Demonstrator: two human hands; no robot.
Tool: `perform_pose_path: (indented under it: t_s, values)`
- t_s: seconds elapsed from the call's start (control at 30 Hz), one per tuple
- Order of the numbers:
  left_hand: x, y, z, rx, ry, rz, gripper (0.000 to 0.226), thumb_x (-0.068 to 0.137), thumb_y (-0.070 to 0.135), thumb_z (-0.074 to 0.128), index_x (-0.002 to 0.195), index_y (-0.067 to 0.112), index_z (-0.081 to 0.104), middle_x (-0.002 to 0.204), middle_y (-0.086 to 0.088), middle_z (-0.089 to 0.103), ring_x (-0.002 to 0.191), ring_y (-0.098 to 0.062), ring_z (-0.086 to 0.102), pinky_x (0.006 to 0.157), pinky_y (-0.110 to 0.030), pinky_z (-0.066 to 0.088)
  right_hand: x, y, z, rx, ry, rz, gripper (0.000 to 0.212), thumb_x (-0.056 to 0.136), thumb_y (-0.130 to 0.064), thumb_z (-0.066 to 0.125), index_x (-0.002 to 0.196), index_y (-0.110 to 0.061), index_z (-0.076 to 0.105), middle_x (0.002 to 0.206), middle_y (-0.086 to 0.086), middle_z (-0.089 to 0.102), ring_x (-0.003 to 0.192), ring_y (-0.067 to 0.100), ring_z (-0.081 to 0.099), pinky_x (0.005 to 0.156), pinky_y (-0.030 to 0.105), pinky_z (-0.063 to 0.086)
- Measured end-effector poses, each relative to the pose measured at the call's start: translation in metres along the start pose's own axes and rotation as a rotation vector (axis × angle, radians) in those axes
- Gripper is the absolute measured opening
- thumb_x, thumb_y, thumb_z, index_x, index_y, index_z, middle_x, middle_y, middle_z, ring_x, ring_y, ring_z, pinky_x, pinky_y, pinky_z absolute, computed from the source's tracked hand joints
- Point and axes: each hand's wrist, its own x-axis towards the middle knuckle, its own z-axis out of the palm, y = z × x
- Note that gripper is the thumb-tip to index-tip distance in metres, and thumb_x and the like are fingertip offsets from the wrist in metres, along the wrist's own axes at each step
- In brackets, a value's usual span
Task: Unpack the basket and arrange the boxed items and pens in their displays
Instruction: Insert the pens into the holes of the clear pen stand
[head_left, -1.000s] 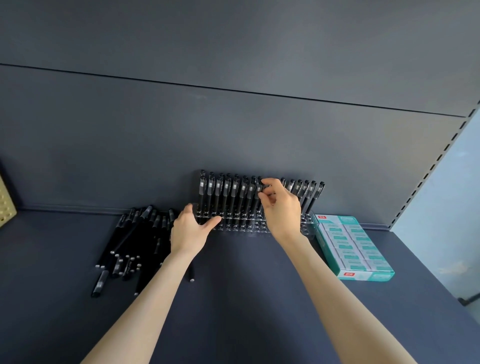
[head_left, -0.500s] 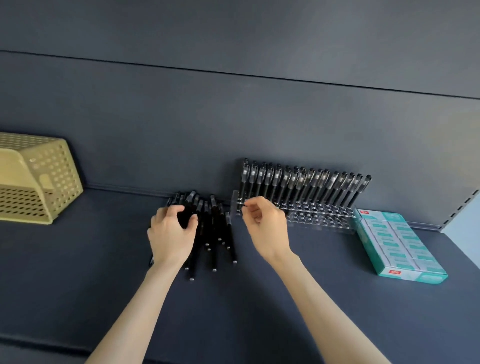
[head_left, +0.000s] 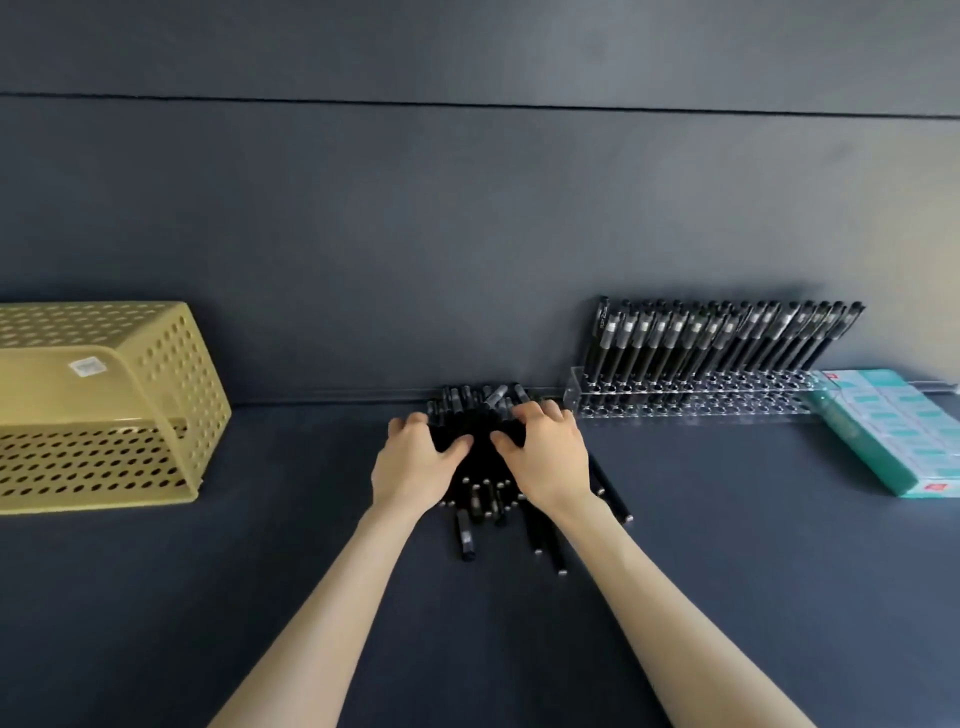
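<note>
Pens (head_left: 483, 499) on dark shelf (head_left: 260, 597), left hand (head_left: 415, 467) and right hand (head_left: 550, 462) clutching them, grey wall (head_left: 467, 234)

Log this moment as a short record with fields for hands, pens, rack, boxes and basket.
rack: clear, black pens leaning along its back
loose pens: heaped on the shelf, left of rack
left hand: curled over the heap's left side
right hand: curled over its right side
boxes: teal, right of rack
basket: yellow, on its side, far left
</note>
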Motion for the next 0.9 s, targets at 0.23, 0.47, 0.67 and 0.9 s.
perform_pose_path:
  t_s: [0.23, 0.47, 0.67, 0.9]
  values:
    - [0.028, -0.006, -0.012, -0.086, -0.173, -0.035, 0.048, 0.076, 0.047, 0.072, 0.099, 0.006, 0.061, 0.102, -0.008, 0.067, 0.098, -0.028, 0.062, 0.085, -0.041, 0.051, 0.005, -0.011, 0.005, 0.096, 0.035, 0.136, 0.04, 0.083, -0.035, 0.065, 0.116, -0.012, 0.059, 0.11, 0.008, 0.063, 0.106, 0.028, 0.055, 0.09, 0.035, 0.043]
    - [0.023, -0.01, -0.01, -0.092, -0.145, 0.004, 0.042, 0.082, 0.049, 0.066, 0.097, 0.011, 0.06, 0.094, -0.004, 0.066, 0.092, -0.026, 0.062, 0.08, -0.039, 0.05, 0.003, -0.009, 0.011, 0.188, 0.124, 0.148, 0.029, 0.081, -0.028, 0.07, 0.104, -0.011, 0.062, 0.06, -0.017, 0.048, 0.065, 0.011, 0.051, 0.063, 0.025, 0.038]
    - [0.022, -0.016, -0.012, -0.119, -0.153, 0.09, 0.034, 0.094, 0.044, 0.051, 0.085, 0.011, 0.051, 0.081, -0.003, 0.056, 0.08, -0.024, 0.057, 0.07, -0.036, 0.043, 0.003, -0.008, 0.011, 0.251, 0.14, 0.149, 0.024, 0.086, -0.03, 0.065, 0.103, -0.013, 0.064, 0.064, -0.018, 0.05, 0.058, 0.001, 0.049, 0.056, 0.012, 0.037]
    - [0.022, -0.02, -0.012, -0.232, -0.178, 0.074, 0.033, 0.101, 0.032, 0.038, 0.091, 0.002, 0.047, 0.075, -0.006, 0.053, 0.063, -0.021, 0.048, 0.062, -0.035, 0.037, 0.004, -0.008, 0.011, 0.323, 0.16, 0.137, 0.018, 0.09, -0.026, 0.06, 0.1, -0.012, 0.065, 0.068, -0.014, 0.057, 0.058, 0.002, 0.052, 0.057, 0.016, 0.037]
